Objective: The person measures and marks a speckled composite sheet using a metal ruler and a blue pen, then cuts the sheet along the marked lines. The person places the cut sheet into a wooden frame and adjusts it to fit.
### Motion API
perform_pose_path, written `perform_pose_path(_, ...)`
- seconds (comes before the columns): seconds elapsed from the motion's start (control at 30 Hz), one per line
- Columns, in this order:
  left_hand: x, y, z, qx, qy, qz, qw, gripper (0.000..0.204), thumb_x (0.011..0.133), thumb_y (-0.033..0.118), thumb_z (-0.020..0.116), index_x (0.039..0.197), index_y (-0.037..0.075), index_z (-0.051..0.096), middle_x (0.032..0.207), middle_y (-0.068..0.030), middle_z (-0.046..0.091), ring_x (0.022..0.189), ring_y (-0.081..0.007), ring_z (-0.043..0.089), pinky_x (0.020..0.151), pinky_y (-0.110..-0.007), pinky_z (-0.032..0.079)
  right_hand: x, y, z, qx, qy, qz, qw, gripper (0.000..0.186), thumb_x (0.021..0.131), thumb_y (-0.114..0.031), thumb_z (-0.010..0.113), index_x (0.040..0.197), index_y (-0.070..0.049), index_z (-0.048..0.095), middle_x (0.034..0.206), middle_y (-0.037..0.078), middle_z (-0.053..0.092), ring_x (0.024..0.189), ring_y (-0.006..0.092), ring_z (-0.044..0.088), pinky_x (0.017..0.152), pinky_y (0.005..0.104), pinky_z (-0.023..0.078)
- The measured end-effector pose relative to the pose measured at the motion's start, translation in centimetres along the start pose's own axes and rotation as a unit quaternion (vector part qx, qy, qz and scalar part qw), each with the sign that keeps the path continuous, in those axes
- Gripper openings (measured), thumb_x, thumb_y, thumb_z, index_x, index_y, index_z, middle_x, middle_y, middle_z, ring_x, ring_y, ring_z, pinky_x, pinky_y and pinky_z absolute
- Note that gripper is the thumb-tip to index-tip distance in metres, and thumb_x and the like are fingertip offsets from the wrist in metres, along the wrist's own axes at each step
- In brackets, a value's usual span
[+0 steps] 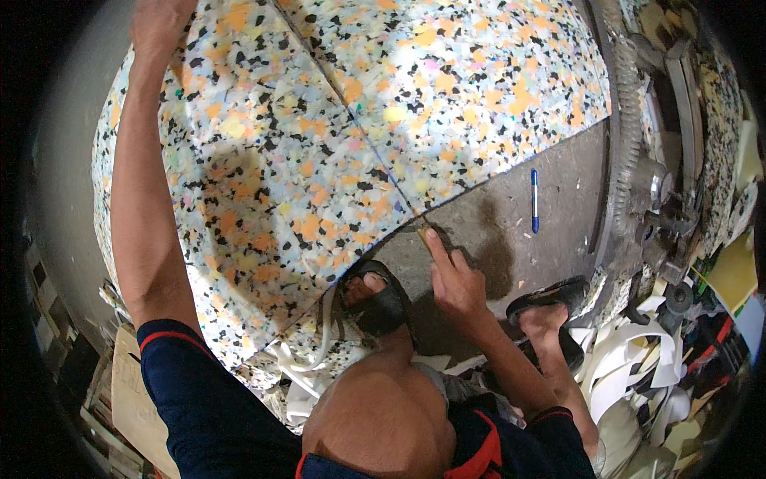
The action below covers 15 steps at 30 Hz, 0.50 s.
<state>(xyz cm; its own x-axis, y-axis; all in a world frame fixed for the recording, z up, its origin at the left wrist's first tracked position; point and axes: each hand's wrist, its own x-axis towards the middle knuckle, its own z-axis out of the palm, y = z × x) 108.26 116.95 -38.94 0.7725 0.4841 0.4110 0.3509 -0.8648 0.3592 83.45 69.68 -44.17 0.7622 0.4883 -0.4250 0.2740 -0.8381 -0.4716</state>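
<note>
A large speckled sheet of bonded foam (319,180), white with orange, black and yellow bits, is spread before me. A dark straight line (343,101) runs across it to its near edge. At that end, my right hand (459,287) is closed round a slim tool with a tan handle (423,232), its tip touching or close to the foam edge; what kind of tool it is cannot be made out. Far to the left, my left hand (162,28) rests at the sheet's far left part, its fingers cut off by the top of the picture.
On the grey floor (550,180) lies a blue and white pen (535,199). My sandalled feet (375,295) stand close to the foam's near edge. Metal machine parts with a coiled hose (626,136) line the right side. White foam scraps (630,351) pile up at lower right.
</note>
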Motion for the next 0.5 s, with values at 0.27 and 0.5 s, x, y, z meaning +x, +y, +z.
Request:
perform_pose_path(0.27, 1.2, -2.6, 1.5, -0.037, 0.059, 0.092, 0.993, 0.049, 0.098, 0.033, 0.054, 0.08, -0.012, 0.061, 0.077, -0.0339, 0.063, 0.074, -0.0551, 0.061, 0.066, -0.063, 0.045, -7.6, 3.9, 2.7, -0.112, -0.159, 0.107, 0.975, 0.062, 0.094, -0.016, 0.06, 0.154, -0.016, 0.044, 0.091, 0.016, 0.058, 0.071, 0.0381, 0.065, 0.059, 0.0477, 0.054)
perform_pose_path(0.5, 2.5, -6.3, 2.2, -0.022, 0.003, 0.101, 0.995, 0.061, 0.101, 0.063, 0.048, 0.124, 0.011, 0.069, 0.109, -0.0178, 0.073, 0.104, -0.0331, 0.069, 0.091, -0.047, 0.052, -2.7, 2.7, 1.7, 0.044, -0.082, 0.052, 0.994, 0.066, 0.099, -0.016, 0.053, 0.16, -0.028, 0.03, 0.099, 0.022, 0.06, 0.074, 0.0431, 0.066, 0.071, 0.0561, 0.055)
